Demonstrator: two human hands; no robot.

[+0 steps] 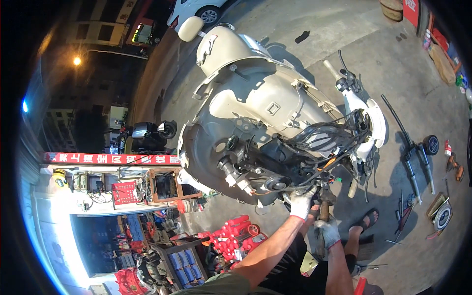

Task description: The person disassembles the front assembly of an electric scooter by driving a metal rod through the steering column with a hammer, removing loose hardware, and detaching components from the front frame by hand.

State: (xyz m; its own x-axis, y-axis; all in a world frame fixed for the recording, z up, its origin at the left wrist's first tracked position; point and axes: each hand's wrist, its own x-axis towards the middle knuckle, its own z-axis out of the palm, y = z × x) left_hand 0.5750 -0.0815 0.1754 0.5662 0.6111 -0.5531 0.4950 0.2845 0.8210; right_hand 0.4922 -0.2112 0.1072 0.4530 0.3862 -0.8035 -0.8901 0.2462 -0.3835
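A partly stripped scooter with cream body panels (pixel 297 108) lies tipped in front of me, its bundle of black wiring (pixel 319 135) and dark metal frame exposed. My left hand (pixel 301 202), in a white work glove, is at the lower end of the frame. Its fingers are closed there, but what they grip is hidden. My right hand (pixel 328 231), gloved too, is wrapped round the wooden handle of a hammer (pixel 324 211). The hammer's head is up close to the frame, just right of my left hand. Beyond it, the white handlebar cover (pixel 377 123) stands at the right.
A front fork (pixel 408 157) lies on the concrete at the right, near a round wheel-like part (pixel 441 216) and an orange power tool (pixel 459 172). Red tool cases (pixel 238 236) and a blue-drawered cabinet (pixel 184 265) are at lower left. A white car (pixel 199 7) is parked far off.
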